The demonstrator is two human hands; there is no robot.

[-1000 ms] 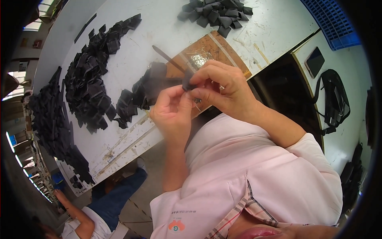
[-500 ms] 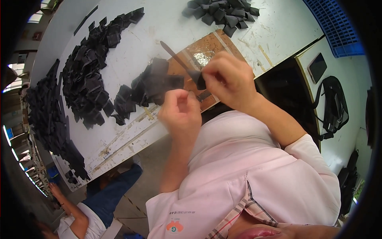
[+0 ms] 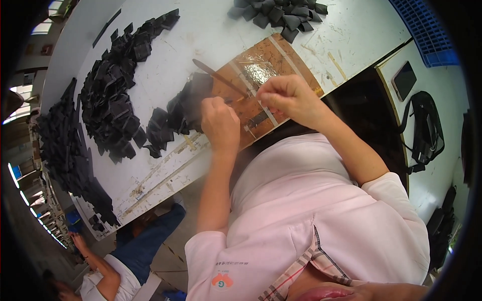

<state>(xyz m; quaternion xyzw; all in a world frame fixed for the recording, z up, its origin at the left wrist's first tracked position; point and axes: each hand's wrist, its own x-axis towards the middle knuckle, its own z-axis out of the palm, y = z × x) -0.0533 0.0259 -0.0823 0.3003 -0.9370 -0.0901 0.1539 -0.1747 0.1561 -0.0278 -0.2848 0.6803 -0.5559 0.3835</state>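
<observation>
My left hand (image 3: 220, 124) is closed, knuckles up, over the left edge of a brown board (image 3: 296, 67), beside a heap of black folded fabric pieces (image 3: 183, 108). Whatever its fingers grip is hidden. Above the board my right hand (image 3: 292, 99) is pinched closed; its contents are too small to make out. A slim brown stick (image 3: 218, 74) slants up and left across the board, its lower end close to the right fingertips; I cannot tell whether they touch it. A small dark strip (image 3: 258, 119) lies on the board between my hands.
Larger heaps of black pieces (image 3: 108, 90) and long black strips (image 3: 68, 145) cover the left of the white table (image 3: 165, 70). Another black pile (image 3: 281, 15) sits at the back. To the right are a blue crate (image 3: 424, 35), a phone (image 3: 404, 80) and a black mesh bag (image 3: 426, 130). A person (image 3: 113, 273) sits lower left.
The black piece at my right fingertips no longer shows there. My left hand has turned knuckles up and shifted slightly up. The stick's tip appears lower and farther left.
</observation>
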